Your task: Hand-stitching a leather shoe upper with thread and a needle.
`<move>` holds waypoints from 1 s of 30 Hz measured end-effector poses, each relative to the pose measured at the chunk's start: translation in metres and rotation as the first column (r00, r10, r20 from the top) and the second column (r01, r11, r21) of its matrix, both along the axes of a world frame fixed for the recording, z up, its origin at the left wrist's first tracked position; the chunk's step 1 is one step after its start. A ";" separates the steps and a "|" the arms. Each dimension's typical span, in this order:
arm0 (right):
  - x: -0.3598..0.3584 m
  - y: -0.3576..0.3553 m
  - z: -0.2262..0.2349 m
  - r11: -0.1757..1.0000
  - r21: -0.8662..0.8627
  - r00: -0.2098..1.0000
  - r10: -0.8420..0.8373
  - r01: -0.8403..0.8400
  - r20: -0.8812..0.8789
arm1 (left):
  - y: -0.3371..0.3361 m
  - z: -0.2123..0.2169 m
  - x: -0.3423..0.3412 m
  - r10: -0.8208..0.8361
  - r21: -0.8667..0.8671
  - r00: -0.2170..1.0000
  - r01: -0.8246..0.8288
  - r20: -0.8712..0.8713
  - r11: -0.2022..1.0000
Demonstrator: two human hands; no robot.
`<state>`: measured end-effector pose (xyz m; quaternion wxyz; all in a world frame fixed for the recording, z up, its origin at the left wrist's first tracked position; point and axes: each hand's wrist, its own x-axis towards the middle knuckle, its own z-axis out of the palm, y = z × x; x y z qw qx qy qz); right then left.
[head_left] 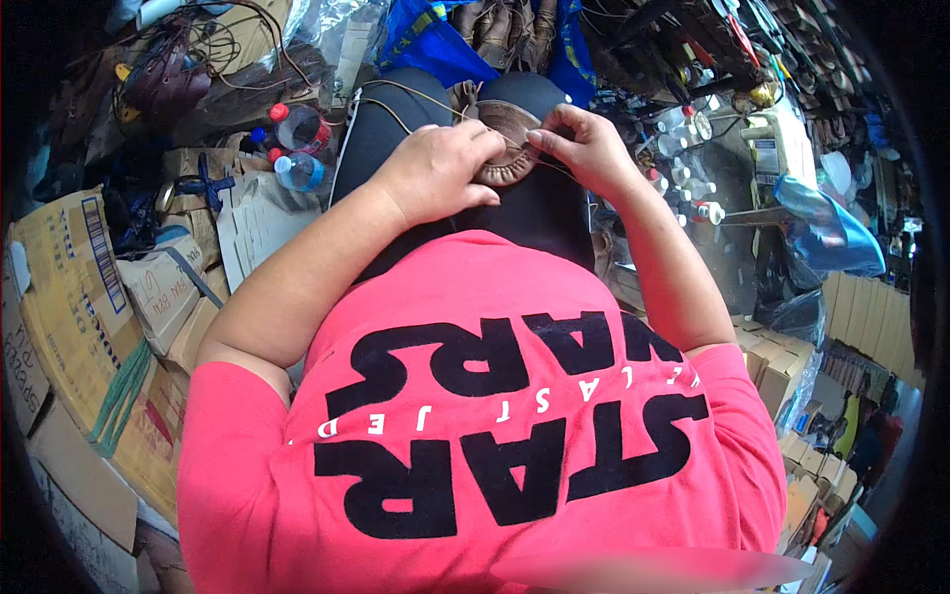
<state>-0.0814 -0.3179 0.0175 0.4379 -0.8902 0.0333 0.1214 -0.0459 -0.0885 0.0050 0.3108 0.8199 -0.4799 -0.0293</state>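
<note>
My right hand (586, 147) pinches thread (394, 113) at the edge of the shoe (505, 121); left hand (438, 174) curls against its left side, exact grip hidden. Shoe on lap (546, 213). Probably mid-stitch; next move calls for drawing thread snug.

A cramped workshop is suggested: cardboard boxes (74, 272) are piled at the left, with green cord (120, 396) laid over one; capped bottles (300, 129) are grouped on both sides, long brown shapes (510, 38) are held in a blue bag (421, 45), and a brown piece with a pleated edge (503, 121) is worked with thread (393, 112).
</note>
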 end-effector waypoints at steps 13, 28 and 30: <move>-0.022 0.003 0.026 0.981 0.005 0.972 0.193 -0.194 -0.136 | -0.011 -0.010 -0.009 -0.011 -0.041 0.998 0.013 0.062 0.999; -0.043 0.001 0.031 0.975 -0.166 0.972 0.171 -0.144 0.159 | -0.008 -0.014 -0.012 0.084 -0.190 0.996 -0.077 0.025 0.979; -0.042 0.002 0.030 0.980 -0.140 0.972 0.164 -0.141 0.169 | -0.007 -0.015 -0.012 0.080 -0.183 0.996 -0.073 0.032 0.980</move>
